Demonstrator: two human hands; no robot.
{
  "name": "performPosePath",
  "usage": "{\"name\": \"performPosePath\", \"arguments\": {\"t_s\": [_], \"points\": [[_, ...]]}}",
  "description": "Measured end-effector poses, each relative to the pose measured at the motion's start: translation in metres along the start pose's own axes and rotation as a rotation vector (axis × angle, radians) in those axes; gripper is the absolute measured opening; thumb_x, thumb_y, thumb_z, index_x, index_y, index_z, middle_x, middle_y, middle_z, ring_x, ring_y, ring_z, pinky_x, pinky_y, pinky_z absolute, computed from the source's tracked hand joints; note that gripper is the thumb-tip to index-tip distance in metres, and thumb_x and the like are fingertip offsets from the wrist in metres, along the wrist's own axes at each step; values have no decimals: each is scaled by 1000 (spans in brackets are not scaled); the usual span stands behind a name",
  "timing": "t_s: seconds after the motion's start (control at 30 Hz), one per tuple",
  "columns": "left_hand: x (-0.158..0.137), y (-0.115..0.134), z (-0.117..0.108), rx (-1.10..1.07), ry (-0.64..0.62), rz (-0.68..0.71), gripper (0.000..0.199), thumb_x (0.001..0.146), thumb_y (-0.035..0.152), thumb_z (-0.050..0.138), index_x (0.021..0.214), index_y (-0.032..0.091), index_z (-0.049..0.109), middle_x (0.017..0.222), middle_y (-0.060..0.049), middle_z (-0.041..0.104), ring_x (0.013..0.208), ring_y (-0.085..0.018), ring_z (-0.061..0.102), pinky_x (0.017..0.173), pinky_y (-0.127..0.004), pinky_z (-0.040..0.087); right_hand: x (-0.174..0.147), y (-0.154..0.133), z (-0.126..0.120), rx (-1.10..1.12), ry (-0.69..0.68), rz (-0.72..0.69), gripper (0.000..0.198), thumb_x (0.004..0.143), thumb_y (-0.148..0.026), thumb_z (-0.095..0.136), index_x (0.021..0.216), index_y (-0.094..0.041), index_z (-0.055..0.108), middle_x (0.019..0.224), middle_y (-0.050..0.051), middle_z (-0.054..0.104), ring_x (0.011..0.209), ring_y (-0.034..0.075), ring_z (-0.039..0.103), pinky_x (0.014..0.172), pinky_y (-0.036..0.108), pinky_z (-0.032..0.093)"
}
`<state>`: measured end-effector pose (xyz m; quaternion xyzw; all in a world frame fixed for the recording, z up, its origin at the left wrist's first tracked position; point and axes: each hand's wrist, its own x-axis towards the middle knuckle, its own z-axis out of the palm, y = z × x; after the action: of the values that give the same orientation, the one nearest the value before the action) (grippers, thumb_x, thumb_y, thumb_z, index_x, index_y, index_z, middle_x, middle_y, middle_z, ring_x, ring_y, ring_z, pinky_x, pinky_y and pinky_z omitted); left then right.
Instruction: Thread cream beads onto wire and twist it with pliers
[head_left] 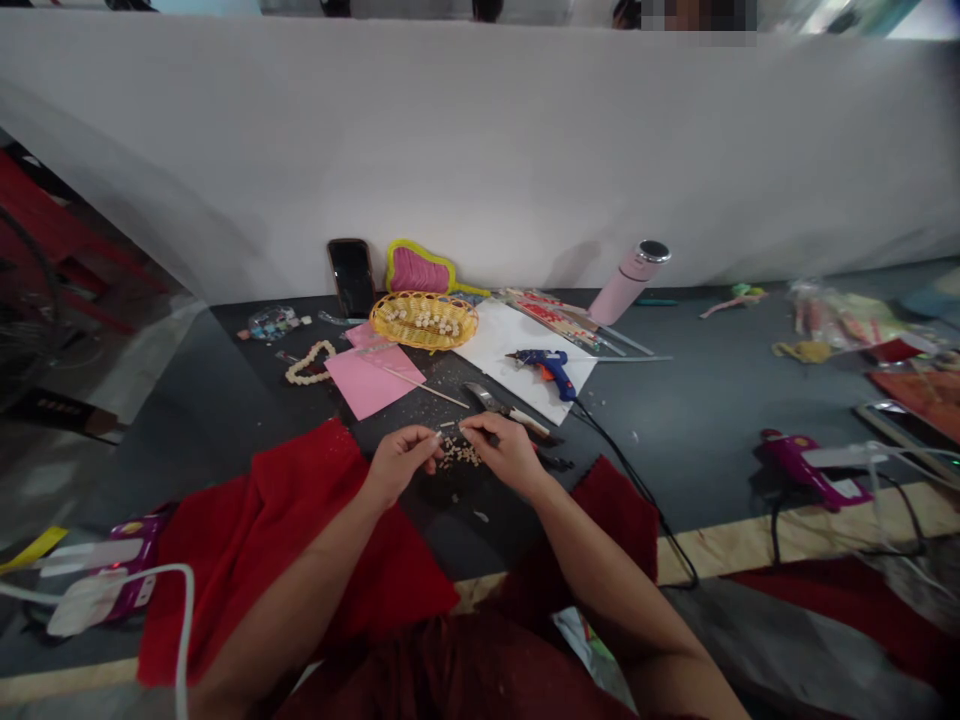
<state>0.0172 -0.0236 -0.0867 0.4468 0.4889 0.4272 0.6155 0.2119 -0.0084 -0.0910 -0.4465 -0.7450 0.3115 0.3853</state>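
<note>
My left hand [405, 462] is closed in a pinch, thumb against fingers. Facing it, my right hand [504, 452] pinches in the same way, its fingertips a short gap from the left ones. Whatever either hand holds is too small to make out. Just beyond and between them lies a loose pile of short pale wooden bits [459, 456] on the dark table. A cutting tool with a metal blade [484, 398] lies beyond my right hand. Past my left hand, a thin wooden stick [427, 385] crosses a pink paper sheet [375, 382].
A yellow basket [425, 338] holds small pale pieces. A blue glue gun [544, 368] rests on white paper [501, 350]. A pink flask [626, 285] and a phone [351, 278] stand by the partition. Red cloth [300, 510] and a power strip [135, 565] lie left.
</note>
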Motion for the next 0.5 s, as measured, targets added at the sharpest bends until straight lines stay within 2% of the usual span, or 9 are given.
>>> {"name": "performPosePath", "arguments": {"t_s": [0.07,0.23,0.37,0.5], "points": [[2,-1,-2,-30,69,20,26,71,39,67,74,14,64,63,-2,65,46,-8,51,47,-21,41,1,6,-4,-123,29,-27,19,89,-27,49,96,-22,66,91,6,66,87,19,59,82,35,45],[9,-6,-8,-85,193,61,25,71,37,67,75,13,64,64,0,63,47,-6,49,48,-19,40,2,9,-8,-378,-49,-85,19,87,-20,50,95,-21,67,90,8,66,89,22,54,84,38,42],[11,-9,-10,-100,208,70,24,72,36,66,78,13,64,65,0,62,47,-5,49,48,-18,39,0,2,-6,-497,-83,-81,19,86,-17,51,95,-22,67,93,7,66,92,23,51,83,39,38],[11,-11,-10,-103,196,68,24,73,36,66,79,13,64,65,0,62,48,-5,49,48,-18,39,-2,-6,0,-547,-122,-109,13,86,-24,55,88,-23,67,91,6,65,92,23,49,81,39,35]]}}
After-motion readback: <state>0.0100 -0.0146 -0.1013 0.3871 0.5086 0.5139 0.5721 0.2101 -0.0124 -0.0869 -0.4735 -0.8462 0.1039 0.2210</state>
